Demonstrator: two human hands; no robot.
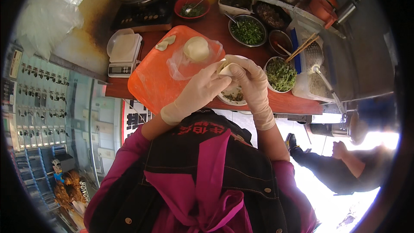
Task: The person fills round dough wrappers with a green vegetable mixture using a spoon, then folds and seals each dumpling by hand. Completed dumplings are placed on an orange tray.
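My left hand (202,85) and my right hand (250,77), both in pale thin gloves, meet over a white bowl and hold one folded dough wrapper (225,69) between their fingers. Below them, partly hidden by the hands, the white bowl (233,101) holds a chopped filling. To the left lies an orange tray (148,84). On it, a stack of round dough wrappers (196,49) rests on a clear plastic bag (176,68), and a few folded dumplings (165,43) sit near the tray's upper left edge.
A kitchen scale (121,68) stands left of the tray. Behind are an induction cooker (139,17) with a lidded pan, a red bowl (207,9) and a steel bowl of chopped greens (247,30). At right are a bowl of leafy greens (280,76), chopsticks (302,48) and a skimmer (328,84). A seated person (336,168) is lower right.
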